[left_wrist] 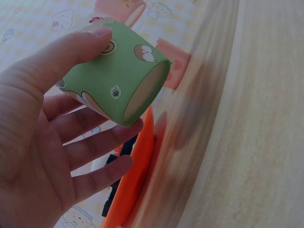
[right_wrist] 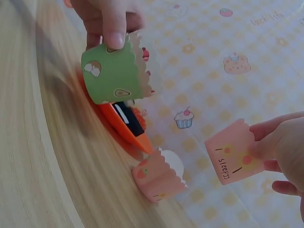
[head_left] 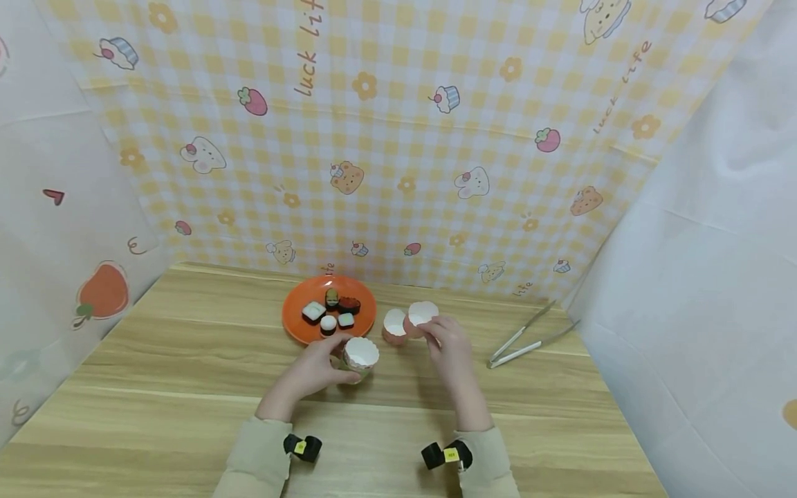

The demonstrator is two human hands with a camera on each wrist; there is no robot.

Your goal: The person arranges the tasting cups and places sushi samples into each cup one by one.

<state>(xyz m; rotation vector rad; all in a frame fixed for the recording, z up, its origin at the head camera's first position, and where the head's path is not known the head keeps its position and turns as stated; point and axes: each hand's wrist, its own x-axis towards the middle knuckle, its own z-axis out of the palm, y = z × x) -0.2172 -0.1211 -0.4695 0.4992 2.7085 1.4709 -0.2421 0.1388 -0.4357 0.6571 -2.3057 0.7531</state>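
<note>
My left hand (head_left: pixel 314 369) grips a green paper baking cup (left_wrist: pixel 126 78) between thumb and fingers. The cup has a scalloped white rim and small avocado prints, and in the left wrist view its base is clear of the table. In my right hand (head_left: pixel 451 347), thumb and fingers pinch a pink paper baking cup (right_wrist: pixel 231 154) printed with "sleepy", raised above the wood in the right wrist view. Just left of it, a second pink baking cup (right_wrist: pixel 154 176) stands upright on the table. Behind my left hand lies an orange plate (head_left: pixel 292 318).
Several sushi pieces (head_left: pixel 313 312) sit on the plate. Silver tongs (head_left: pixel 517 353) lie spread on the wooden table (head_left: pixel 548 422) to the right. A yellow checked cloth (head_left: pixel 398 145) hangs along the back, and a white cloth (head_left: pixel 697 277) borders the right side.
</note>
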